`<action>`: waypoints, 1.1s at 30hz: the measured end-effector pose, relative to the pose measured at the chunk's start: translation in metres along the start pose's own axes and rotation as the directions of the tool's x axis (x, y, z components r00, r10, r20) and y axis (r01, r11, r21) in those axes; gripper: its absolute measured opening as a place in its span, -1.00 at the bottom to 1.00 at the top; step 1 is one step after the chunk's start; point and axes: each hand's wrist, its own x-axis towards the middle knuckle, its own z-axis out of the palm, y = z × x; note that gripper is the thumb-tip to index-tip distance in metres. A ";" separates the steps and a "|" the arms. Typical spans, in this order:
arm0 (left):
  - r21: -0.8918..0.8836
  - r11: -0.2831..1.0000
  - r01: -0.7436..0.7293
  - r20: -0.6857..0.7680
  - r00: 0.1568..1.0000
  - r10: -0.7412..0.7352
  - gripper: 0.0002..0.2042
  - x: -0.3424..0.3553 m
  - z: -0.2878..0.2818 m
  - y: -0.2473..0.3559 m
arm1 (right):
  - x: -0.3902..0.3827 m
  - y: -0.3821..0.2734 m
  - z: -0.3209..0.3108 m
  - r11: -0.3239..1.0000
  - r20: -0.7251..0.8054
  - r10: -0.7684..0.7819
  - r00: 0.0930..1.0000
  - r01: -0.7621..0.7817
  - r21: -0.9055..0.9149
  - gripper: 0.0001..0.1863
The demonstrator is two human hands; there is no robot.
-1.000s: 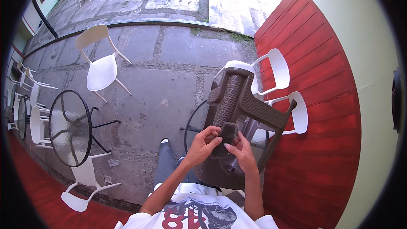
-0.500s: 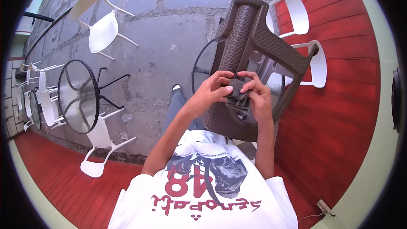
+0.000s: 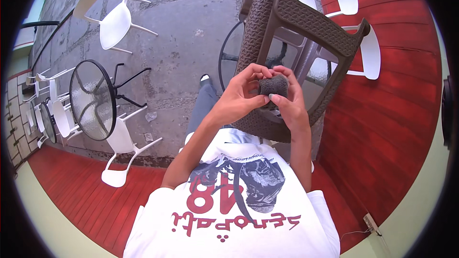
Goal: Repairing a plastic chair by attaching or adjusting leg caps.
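My left hand (image 3: 244,96) and my right hand (image 3: 291,101) are both closed on a dark grey cloth (image 3: 273,86), bunched into a compact bundle between my thumbs and fingers. Just beyond and below them, a brown plastic chair or stool (image 3: 320,40) with woven texture lies tipped, its legs pointing away from me. Under it shows a round glass table (image 3: 229,48) with a black rim, partly hidden. I cannot tell whether the cloth touches the brown plastic piece.
White chairs (image 3: 114,25) stand on the grey paved floor (image 3: 177,14), with others (image 3: 370,52) against the red plank wall (image 3: 392,124) at right. At left are a glass table (image 3: 91,100) and a fallen-looking white chair (image 3: 119,143). A power strip (image 3: 370,223) shows lower right.
The grey cloth has gone from a flatter, longer piece to a compact bundle, my fingers shifting around it. The view has tilted downward, so the scene sits higher and more shirt shows.
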 end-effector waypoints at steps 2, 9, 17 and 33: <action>0.044 0.999 0.005 -0.027 1.000 -0.004 -0.52 -0.003 -0.001 -0.001 | -0.002 0.010 -0.010 0.995 0.033 0.075 0.997 -0.077 0.065 -0.52; 0.414 0.895 -0.168 -0.286 0.909 0.303 -0.69 0.008 -0.033 -0.009 | 0.011 0.002 -0.006 0.994 -0.143 -0.042 0.989 0.027 -0.109 -0.63; 0.020 0.987 0.162 -0.307 0.940 -0.148 -0.46 0.032 -0.072 -0.086 | 0.086 -0.078 0.026 0.822 0.008 -0.334 0.943 0.295 -0.488 -0.70; 0.209 0.978 -0.004 -0.526 0.842 0.116 -0.29 0.033 -0.072 -0.116 | 0.137 -0.065 0.038 -0.565 0.615 -0.320 0.721 0.376 -0.735 -0.51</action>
